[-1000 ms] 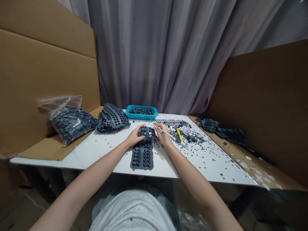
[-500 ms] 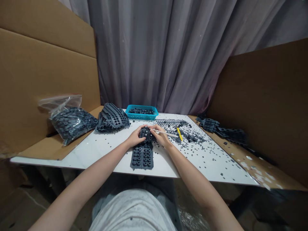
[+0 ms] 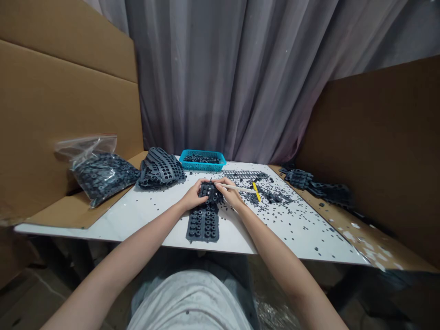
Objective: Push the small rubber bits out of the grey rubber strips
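Okay, so fingers first: on my feed the left hand [image 3: 193, 196] has its fingers closed around the far end of a black rubber sheet [image 3: 204, 224], thumb on top. The right hand [image 3: 231, 191] is pinching a thin white stick [image 3: 239, 187], tip right at that bunched-up end. Can't tell from here if it's actually poking in.

The rest of the sheet lies flat on the white table [image 3: 237, 240], running toward the person, rows of round knobs facing up. Just right of the right hand there's a yellow strip [image 3: 256, 192] sitting in a mess of tiny black bits [image 3: 282, 200], with a flat holey sheet [image 3: 244, 174] behind it.

Farther back I've got a blue basket [image 3: 202, 168] with black pieces inside, then a heap of holey sheets [image 3: 161, 168] to its left, and a clear bag [image 3: 103, 176] stuffed with dark parts near the cardboard [image 3: 68, 114].
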`<state>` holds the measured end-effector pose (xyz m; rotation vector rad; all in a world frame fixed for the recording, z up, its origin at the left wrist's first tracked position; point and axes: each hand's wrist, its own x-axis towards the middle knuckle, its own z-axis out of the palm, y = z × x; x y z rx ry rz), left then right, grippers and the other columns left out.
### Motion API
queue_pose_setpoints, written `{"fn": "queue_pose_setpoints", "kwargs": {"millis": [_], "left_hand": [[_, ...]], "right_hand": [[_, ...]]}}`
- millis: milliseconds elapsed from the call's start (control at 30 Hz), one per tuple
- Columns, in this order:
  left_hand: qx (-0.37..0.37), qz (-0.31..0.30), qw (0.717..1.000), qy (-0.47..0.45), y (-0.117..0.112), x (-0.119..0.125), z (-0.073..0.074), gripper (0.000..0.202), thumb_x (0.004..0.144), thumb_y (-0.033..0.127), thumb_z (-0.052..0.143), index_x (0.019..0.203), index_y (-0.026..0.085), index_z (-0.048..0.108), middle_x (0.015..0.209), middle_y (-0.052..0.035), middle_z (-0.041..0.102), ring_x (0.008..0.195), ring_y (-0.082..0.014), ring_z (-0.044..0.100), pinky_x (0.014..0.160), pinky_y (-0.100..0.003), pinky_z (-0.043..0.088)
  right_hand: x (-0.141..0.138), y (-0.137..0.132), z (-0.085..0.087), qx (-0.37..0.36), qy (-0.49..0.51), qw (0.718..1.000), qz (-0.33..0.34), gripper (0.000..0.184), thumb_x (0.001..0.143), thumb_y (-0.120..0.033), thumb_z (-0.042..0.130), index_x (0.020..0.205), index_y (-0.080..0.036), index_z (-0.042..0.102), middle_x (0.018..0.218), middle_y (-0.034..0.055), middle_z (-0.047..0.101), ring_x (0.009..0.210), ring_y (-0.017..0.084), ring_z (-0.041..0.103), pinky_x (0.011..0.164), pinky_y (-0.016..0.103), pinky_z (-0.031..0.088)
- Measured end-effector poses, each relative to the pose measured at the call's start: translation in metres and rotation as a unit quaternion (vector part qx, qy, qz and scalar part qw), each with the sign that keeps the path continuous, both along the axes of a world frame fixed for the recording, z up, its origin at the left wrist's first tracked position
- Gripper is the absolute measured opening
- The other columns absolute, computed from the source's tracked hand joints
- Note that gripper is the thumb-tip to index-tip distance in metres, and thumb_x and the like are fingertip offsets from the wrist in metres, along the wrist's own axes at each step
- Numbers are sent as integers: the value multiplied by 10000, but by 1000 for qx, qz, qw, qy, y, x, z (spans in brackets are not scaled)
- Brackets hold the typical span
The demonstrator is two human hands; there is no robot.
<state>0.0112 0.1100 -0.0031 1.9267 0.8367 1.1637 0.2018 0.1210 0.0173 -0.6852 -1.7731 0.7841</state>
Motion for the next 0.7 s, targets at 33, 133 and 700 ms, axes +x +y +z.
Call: {"fn": "queue_pose_setpoints", "kwargs": {"millis": [33,133,700], "left_hand": [[-2,0,1000,1,0,0,0,614,662,147,616,1222,203,372,975,-26,585,817,-170,591,731,-284,466],[-8,1,1000,4,-1,0,0,608,668,139,609,1219,207,362,905,-8,578,772,-158,585,682,-262,461],[-25,-11,1000,-9,1,1,-1,623,645,126,611,1216,214,379,949,-11,597,841,-174,611,758,-289,469]], "right_hand": [[0,0,0,0,2,1000,3,184,842,-390,561,854,-209,591,1025,41,675,1005,206,610,904,376,444],[1,-2,2,3,6,1000,3,198,846,-405,556,867,-211,589,1029,45,677,1010,206,611,907,376,444],[0,6,-4,149,-152,972,-100,143,888,-277,449,899,-227,582,1023,64,670,963,227,594,851,382,447]]}}
